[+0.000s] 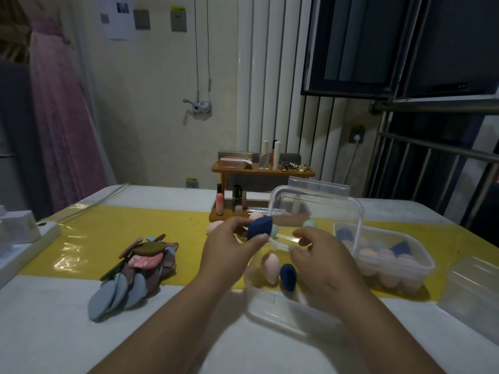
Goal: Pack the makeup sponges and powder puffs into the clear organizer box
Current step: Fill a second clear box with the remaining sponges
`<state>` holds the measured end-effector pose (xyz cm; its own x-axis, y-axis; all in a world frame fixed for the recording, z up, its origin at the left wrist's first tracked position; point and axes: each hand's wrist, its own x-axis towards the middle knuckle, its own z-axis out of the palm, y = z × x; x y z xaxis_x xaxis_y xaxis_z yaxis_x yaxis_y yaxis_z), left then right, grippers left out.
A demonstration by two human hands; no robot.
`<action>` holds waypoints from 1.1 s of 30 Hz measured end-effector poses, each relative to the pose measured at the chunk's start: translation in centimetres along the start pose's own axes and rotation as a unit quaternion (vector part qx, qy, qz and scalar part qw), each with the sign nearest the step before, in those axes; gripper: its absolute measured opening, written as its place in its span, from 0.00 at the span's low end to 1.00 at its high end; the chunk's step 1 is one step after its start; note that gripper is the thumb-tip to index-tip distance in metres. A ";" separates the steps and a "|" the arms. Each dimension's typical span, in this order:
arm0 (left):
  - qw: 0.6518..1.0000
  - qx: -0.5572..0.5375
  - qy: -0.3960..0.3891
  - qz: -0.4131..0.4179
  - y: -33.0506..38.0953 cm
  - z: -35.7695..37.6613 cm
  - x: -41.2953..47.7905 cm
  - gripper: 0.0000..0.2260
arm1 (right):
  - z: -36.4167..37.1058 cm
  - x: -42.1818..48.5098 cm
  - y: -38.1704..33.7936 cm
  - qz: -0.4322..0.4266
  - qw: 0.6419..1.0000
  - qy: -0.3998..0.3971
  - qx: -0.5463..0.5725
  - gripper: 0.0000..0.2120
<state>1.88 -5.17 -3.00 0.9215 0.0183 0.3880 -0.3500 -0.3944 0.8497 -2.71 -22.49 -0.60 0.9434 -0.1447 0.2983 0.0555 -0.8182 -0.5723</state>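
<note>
table [54, 333], box [270, 317] holding pink sponge [270, 267], navy sponge [288, 276]

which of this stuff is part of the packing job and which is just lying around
Job: left hand holding a navy sponge; clear organizer box; pink sponge in it; powder puff pile; second box of sponges.
Lying about: wooden cosmetics rack; lipsticks on it; white box.

- One head-worn view looks forward and down, close above the left hand [229, 251] and right hand [321, 259] over the surface [54, 333].
- It faces the wall [151, 109].
</note>
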 end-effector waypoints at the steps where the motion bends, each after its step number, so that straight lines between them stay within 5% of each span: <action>1: 1.000 -0.016 -0.018 0.007 0.3 0.1 -0.5 0.14 | 0.0 0.0 0.0 -0.015 0.998 0.010 0.055 0.15; 5: 0.996 -0.048 -0.064 0.030 1.0 0.4 -1.3 0.16 | -0.2 0.0 0.0 -0.044 0.979 -0.015 0.198 0.14; 14: 0.995 -0.039 -0.091 0.005 -0.2 0.6 -1.2 0.10 | -1.3 0.5 0.4 -0.016 0.984 0.006 0.177 0.08; 20: 0.990 -0.077 -0.098 -0.072 -1.2 1.4 -1.1 0.13 | -3.0 0.8 1.2 0.052 0.994 -0.029 0.096 0.09; 33: 0.987 -0.089 -0.104 -0.083 -0.8 1.5 -1.4 0.12 | -3.3 0.2 -0.1 0.075 0.973 -0.121 -0.184 0.11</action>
<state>1.16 -6.26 -4.75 0.9768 -0.1267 0.1724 -0.1983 -0.2332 0.9520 -3.60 -24.27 2.01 0.9836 -0.1794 0.0180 -0.1679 -0.9478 -0.2711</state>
